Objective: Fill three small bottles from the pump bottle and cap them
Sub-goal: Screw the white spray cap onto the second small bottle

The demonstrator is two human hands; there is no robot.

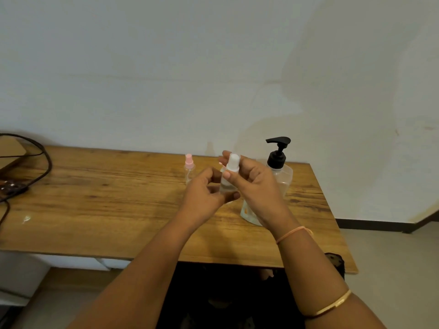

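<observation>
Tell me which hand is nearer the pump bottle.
Right. The right hand sits just in front of the pump bottle, overlapping it; the left hand is farther left, beyond the small bottle both hold.

A pale, stained wall [166, 67] rises behind a grained wooden tabletop [107, 198]. Black cables [46, 162] loop at its left end. Pale floor [392, 269] and a dark baseboard [370, 224] lie right.

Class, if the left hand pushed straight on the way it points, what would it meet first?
The small bottle it holds; just past that, the right hand at the white cap. Depth between them is hard to judge.
</observation>
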